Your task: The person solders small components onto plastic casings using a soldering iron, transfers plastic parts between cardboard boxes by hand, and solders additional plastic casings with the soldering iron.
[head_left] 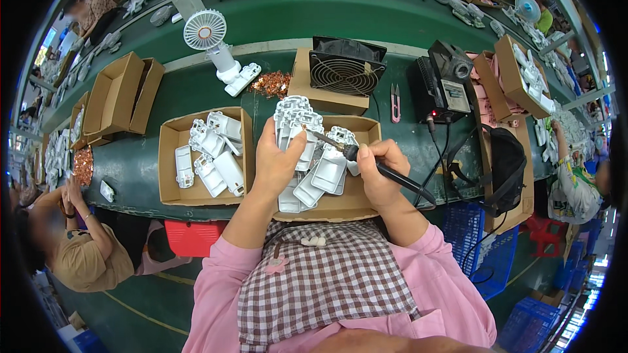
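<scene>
My left hand is closed around several white plastic housings, held up over a cardboard box. In my right hand is a soldering iron with a black handle, gripped like a pen. Its metal tip points left and reaches the held housings near my left thumb; whether it touches them I cannot tell. More white housings lie in the box below. To the left, a second cardboard box holds further white housings.
Behind the boxes stand a black cooling fan, a white handheld fan and a pile of small copper-coloured parts. Pink-handled snips lie beside a black soldering station with cables. Co-workers sit at both sides; a green conveyor runs beyond.
</scene>
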The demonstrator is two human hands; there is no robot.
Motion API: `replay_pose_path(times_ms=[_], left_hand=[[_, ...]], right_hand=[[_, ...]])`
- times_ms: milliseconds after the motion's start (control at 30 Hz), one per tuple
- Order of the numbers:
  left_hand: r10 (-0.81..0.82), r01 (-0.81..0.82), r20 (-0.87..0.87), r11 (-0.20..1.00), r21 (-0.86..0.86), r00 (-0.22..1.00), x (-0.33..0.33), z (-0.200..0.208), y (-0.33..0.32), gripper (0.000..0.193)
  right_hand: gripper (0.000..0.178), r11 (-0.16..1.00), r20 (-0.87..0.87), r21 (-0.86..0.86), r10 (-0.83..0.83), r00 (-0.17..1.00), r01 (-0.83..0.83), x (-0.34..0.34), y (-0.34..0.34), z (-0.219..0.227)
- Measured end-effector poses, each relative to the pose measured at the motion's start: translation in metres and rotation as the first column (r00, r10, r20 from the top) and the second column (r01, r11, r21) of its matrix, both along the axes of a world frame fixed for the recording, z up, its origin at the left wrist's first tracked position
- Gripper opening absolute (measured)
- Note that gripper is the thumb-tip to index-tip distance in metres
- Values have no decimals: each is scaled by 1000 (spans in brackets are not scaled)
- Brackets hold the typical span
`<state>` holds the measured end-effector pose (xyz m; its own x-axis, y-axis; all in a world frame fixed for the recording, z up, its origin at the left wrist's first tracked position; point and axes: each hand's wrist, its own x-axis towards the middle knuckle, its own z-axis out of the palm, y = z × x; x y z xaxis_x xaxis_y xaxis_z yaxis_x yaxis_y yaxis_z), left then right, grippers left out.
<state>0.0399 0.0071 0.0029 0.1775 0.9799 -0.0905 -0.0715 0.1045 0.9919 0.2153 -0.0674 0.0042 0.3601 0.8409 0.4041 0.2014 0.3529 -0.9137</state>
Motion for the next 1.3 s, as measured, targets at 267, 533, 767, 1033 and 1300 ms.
replay_pose_path(times_ms=[267,533,767,1033,1300], left_hand=[[-9,9,17,1000,13,1000,-1,-3,1,32],[-3,8,-73,998,64,997,-2,-7,2,34],[-22,32,-125,997,75,992,-1,-4,1,36],[-38,49,-145,996,71,989,-3,-5,2,40],[-40,50,-144,996,71,989,-4,-9,2,41]], right_hand=[[18,1000,15,22,-6,1000,6,-4,2,4],[15,1000,-173,-4,-2,985,1,-3,0,-2],[16,1000,-98,-18,1,995,-3,-3,0,-1],[17,1000,-100,-31,1,995,-4,-4,1,-1],[16,999,-95,-31,7,995,-10,-4,2,-2]])
